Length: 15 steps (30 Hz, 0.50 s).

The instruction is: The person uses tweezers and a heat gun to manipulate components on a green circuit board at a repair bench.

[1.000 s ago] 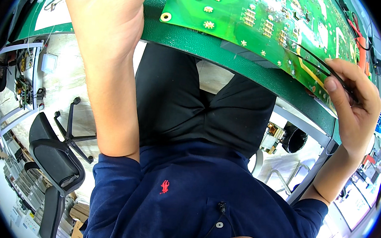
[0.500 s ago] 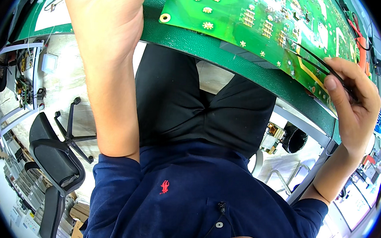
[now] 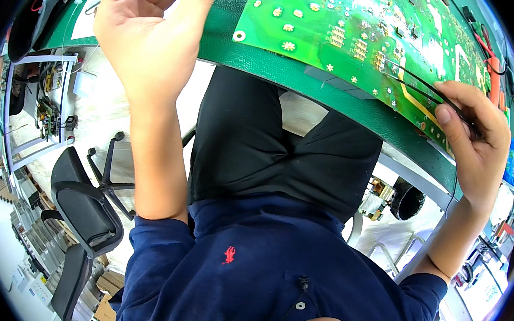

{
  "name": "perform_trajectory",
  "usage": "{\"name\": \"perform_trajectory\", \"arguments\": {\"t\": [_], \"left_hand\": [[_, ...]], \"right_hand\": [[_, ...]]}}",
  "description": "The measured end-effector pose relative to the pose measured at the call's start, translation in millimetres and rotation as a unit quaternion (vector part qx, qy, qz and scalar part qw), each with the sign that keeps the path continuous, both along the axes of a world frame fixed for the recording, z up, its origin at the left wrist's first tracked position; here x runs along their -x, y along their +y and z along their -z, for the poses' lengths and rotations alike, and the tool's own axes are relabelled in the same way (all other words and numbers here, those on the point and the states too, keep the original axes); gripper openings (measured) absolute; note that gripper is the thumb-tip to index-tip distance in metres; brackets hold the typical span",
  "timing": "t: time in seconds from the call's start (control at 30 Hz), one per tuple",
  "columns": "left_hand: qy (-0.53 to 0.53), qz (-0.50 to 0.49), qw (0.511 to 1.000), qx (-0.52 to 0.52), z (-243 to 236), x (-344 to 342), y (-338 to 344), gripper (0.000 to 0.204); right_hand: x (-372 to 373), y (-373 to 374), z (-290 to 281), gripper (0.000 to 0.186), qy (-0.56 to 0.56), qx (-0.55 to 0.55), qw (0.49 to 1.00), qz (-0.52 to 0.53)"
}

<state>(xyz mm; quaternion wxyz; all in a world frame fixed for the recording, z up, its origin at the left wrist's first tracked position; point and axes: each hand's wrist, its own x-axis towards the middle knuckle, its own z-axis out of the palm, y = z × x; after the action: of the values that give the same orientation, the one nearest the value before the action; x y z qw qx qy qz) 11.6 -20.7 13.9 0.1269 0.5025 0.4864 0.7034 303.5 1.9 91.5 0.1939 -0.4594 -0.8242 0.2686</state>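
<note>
A large green circuit board (image 3: 313, 39) lies on the green bench mat (image 3: 246, 61) along the top of the view. My right hand (image 3: 467, 133) pinches black tweezers (image 3: 422, 88) at the board's right part, their slightly parted tips touching or just over a group of small solder pads; I cannot tell which. My left hand (image 3: 149, 45) is raised at the board's left, its fingers curled at the top edge around a clear or greyish thing that I cannot make out.
Red-and-black leads (image 3: 494, 78) lie past the board's right end. A white sheet (image 3: 85, 20) is at the upper left. An office chair (image 3: 84, 202) stands at my left, near a metal rack (image 3: 34, 157). A black bin (image 3: 406, 201) is under the bench.
The whole view has shifted slightly right. More of my left hand's curled fingers and the thing at them now shows. My right hand and the tweezers stay at the same part of the board.
</note>
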Motion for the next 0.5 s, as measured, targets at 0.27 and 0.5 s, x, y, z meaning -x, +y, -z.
{"name": "perform_trajectory", "arguments": {"t": [0.27,0.5], "left_hand": [[0.090,-0.045,0.995,-0.006,8,-10,3,0.024],[0.065,-0.040,0.997,-0.014,13,-8,6,0.024]], "right_hand": [[-10,5,-5,0.020,-0.047,0.042,0.998,-0.006],[-8,5,-5,0.019,-0.051,0.049,0.997,-0.001]]}}
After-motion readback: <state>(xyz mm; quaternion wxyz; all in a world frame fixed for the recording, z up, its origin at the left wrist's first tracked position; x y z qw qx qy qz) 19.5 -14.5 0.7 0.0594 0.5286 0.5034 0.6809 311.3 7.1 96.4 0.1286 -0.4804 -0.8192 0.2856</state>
